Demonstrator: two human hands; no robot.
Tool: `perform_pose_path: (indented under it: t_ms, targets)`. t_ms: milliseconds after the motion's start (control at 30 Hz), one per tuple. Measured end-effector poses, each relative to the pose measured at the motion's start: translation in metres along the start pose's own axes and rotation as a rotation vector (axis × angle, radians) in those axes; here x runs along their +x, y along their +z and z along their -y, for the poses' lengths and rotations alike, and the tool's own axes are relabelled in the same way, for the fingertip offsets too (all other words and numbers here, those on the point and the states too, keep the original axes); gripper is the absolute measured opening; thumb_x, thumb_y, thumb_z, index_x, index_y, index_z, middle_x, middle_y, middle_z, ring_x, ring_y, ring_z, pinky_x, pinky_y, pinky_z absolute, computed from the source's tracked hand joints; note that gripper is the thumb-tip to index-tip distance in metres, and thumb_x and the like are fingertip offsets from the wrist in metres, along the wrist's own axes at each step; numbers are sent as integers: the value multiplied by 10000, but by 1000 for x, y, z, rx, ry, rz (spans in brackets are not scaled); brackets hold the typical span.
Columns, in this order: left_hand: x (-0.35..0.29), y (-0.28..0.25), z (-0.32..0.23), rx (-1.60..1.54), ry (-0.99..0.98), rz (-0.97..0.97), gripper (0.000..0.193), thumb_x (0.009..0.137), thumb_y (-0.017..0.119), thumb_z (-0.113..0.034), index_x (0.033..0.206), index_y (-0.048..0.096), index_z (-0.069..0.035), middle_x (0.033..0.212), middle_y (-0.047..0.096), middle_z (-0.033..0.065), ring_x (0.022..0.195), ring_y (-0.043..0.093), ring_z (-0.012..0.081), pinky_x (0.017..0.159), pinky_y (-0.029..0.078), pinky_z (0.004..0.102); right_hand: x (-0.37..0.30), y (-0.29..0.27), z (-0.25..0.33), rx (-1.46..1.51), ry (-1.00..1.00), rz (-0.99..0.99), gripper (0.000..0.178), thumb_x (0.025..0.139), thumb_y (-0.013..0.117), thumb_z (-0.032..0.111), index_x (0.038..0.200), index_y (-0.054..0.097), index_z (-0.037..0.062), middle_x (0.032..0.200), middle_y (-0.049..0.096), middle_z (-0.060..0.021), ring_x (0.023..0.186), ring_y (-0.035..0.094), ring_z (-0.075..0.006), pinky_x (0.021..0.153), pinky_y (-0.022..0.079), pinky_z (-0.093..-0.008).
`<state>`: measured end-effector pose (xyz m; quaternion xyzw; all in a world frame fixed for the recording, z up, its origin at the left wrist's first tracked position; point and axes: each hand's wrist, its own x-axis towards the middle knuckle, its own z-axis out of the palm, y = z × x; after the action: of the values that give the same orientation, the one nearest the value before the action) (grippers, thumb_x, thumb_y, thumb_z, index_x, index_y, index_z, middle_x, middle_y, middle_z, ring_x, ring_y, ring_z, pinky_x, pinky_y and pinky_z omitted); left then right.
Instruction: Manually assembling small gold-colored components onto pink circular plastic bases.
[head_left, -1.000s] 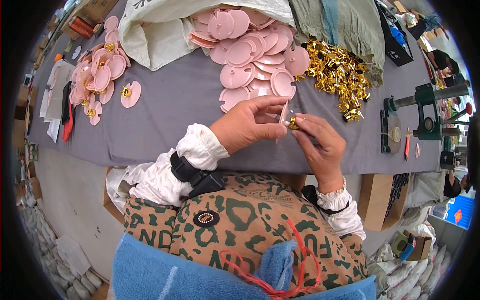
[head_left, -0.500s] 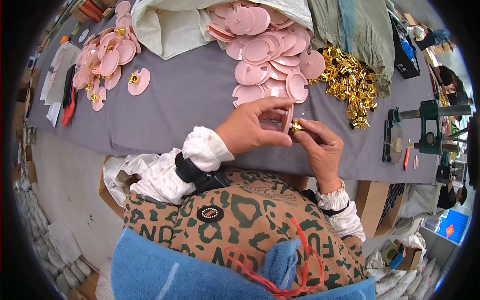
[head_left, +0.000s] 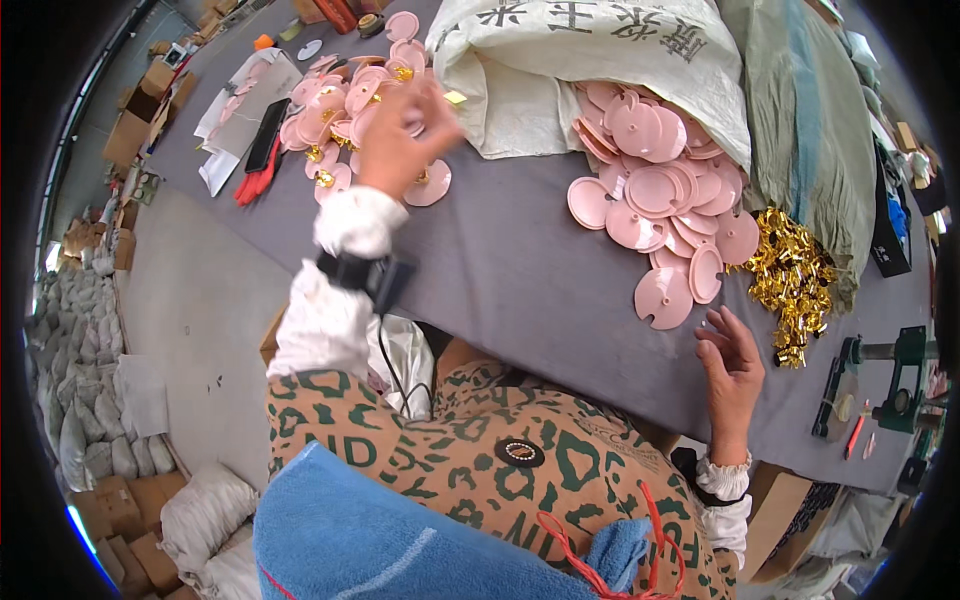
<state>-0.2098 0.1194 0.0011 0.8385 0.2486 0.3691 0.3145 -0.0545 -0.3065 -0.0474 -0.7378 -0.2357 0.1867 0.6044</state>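
Observation:
My left hand (head_left: 400, 140), smeared by motion, reaches over the left-hand pile of pink discs (head_left: 345, 110), several of which carry a small gold fitting. Whether anything is in its fingers I cannot make out. Just below it lies a pink disc (head_left: 430, 184), partly covered by the hand. My right hand (head_left: 733, 372) is open above the grey cloth, its fingers bent and apart, with nothing seen in them. Nearest to it are a notched pink disc (head_left: 663, 298) at the edge of the plain disc heap (head_left: 655, 190) and a heap of shiny gold fittings (head_left: 790, 275).
A white woven sack (head_left: 510, 115) lies behind the plain discs, beside a grey-green sack (head_left: 800, 130). On the far left are a black phone (head_left: 266, 135) and a red cloth item (head_left: 256, 186). A green hand press (head_left: 905, 380) stands at the right on the grey tablecloth (head_left: 510, 260).
My left hand has gone from the right hand, where a pink disc was held, to the left pile. The right hand no longer holds the gold fitting. The view has turned left.

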Motion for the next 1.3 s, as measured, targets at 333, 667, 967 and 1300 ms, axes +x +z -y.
perform_pose_path:
  t_ms: [333,667,967,1300]
  targets:
    - [-35,24,52,864,417,208,560,741,747,-350,1266,607,-216,1419,442,181,1326,381,415,1102,288,534,-33,-34,-19,-64,-3,-195,383,876,641,-27,1253,606,24,1159,663,-109,983,665,-168,870,520,-281]
    - [26,-11,102,1153,407,118,441,875,640,-280,1309,587,-216,1415,476,171,1303,423,396,1090,315,493,-32,-113,-11,-650,-28,-491,255,818,692,24,1072,693,48,960,695,-112,782,660,-215,716,529,-293]
    - [-83,171,-125,-137,467,573,401,789,740,-152,1166,640,-59,1182,633,126,1128,565,311,982,443,397,-1,-129,-29,-1053,-323,-330,328,731,735,22,1052,688,70,1083,646,-83,959,606,-295,822,514,-380]
    - [-72,225,-151,360,835,683,434,702,769,-312,1017,647,-39,1267,563,112,1174,496,321,979,428,425,2,-121,-28,-1069,-397,-206,326,714,771,81,1029,689,88,1040,663,-42,957,597,-258,798,515,-347]
